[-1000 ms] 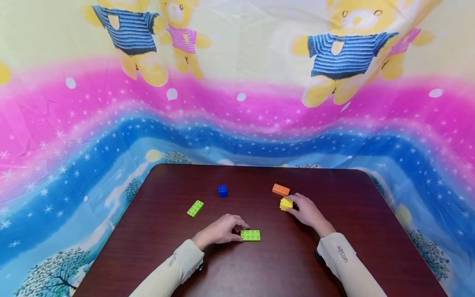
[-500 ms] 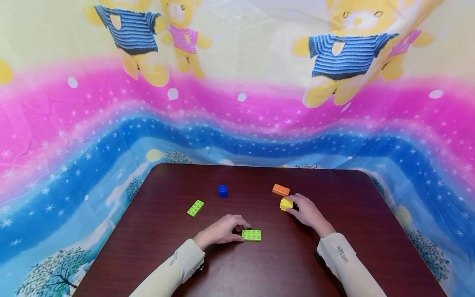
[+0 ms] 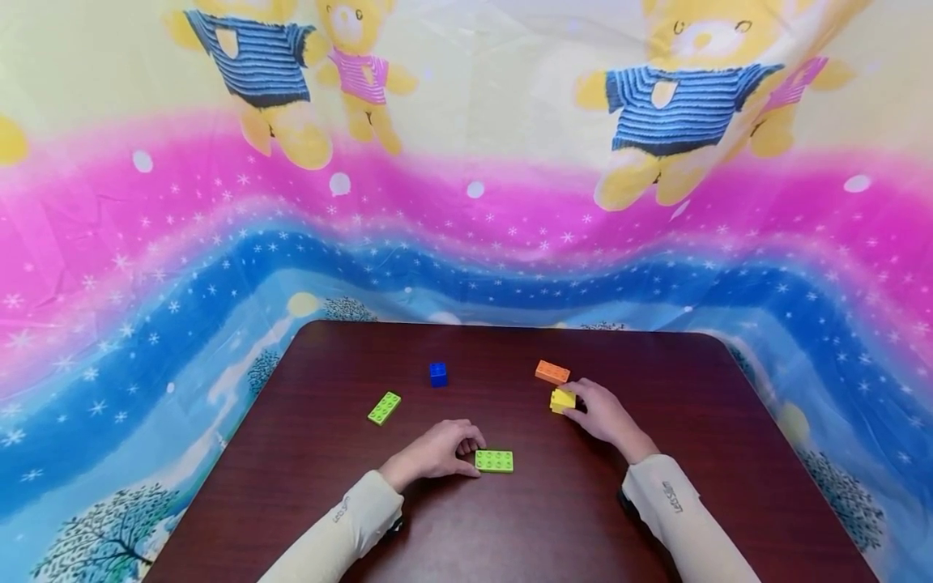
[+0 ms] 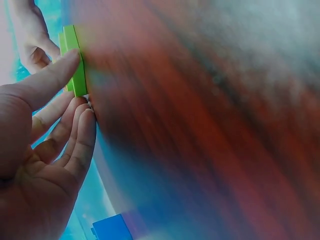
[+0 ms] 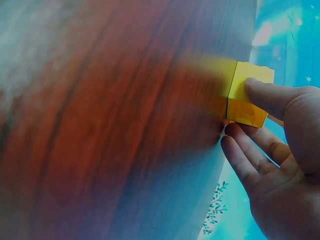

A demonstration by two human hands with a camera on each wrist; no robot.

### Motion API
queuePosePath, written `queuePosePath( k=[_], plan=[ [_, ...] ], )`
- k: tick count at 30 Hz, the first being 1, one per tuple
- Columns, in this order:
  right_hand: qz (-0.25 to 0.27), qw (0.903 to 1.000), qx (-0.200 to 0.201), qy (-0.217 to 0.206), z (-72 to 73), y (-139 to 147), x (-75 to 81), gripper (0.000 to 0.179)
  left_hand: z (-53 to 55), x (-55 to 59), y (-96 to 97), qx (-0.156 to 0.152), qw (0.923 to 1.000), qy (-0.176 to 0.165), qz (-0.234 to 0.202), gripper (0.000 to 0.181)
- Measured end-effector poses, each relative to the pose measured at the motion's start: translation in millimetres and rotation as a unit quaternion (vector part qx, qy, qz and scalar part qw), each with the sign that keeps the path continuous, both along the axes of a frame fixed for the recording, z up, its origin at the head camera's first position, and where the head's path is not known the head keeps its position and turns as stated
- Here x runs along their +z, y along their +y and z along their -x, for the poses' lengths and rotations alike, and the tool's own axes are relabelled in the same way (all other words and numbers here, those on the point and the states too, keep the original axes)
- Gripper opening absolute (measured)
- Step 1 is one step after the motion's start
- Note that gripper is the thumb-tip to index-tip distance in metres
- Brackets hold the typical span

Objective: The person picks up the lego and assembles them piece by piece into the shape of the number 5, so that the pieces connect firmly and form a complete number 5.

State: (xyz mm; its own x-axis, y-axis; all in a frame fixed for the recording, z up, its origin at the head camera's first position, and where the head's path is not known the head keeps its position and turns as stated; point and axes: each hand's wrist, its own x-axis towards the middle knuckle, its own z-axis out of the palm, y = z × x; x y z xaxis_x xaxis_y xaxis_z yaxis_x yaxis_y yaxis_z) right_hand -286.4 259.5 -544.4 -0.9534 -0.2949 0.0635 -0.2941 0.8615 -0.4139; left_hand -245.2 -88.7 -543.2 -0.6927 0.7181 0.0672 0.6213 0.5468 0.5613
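Observation:
In the head view, a light-green toy building plate (image 3: 494,461) lies flat on the table near its middle. My left hand (image 3: 440,450) is at its left end, thumb and forefinger parted, with a small gap at the forefinger. From the left wrist view, the thumb overlaps the green plate (image 4: 75,65), so contact is unclear there. My right hand (image 3: 601,411) pinches a yellow toy brick (image 3: 561,402), which sits on the table. Its thumb lies against one face of the yellow brick (image 5: 250,90) in the right wrist view; the forefinger is partly hidden behind it.
An orange brick (image 3: 552,372) lies just behind the yellow one. Farther left are a blue brick (image 3: 437,375) and a second light-green plate (image 3: 384,408), set at a slant. A printed cloth (image 3: 466,275) hangs behind the dark table (image 3: 350,348).
The near green plate has shifted slightly right. My left forefinger has drawn back from its far edge and the gap between finger and thumb has widened. The right hand stays put.

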Motion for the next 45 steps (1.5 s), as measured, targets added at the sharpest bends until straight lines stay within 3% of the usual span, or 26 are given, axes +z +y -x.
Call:
queuePosePath(
  k=[20,45],
  plan=[
    [0.001,1.0,-0.001,0.003,-1.7,-4,5.9,0.046,-1.3,-2.1,2.0,0.009,0.9999,0.01,0.002,0.025],
    [0.091,0.9956,-0.021,-0.01,-21.3,-32,26.2,0.043,-2.4,0.1,-0.2,0.012,0.9999,0.006,0.003,0.026]
  ],
)
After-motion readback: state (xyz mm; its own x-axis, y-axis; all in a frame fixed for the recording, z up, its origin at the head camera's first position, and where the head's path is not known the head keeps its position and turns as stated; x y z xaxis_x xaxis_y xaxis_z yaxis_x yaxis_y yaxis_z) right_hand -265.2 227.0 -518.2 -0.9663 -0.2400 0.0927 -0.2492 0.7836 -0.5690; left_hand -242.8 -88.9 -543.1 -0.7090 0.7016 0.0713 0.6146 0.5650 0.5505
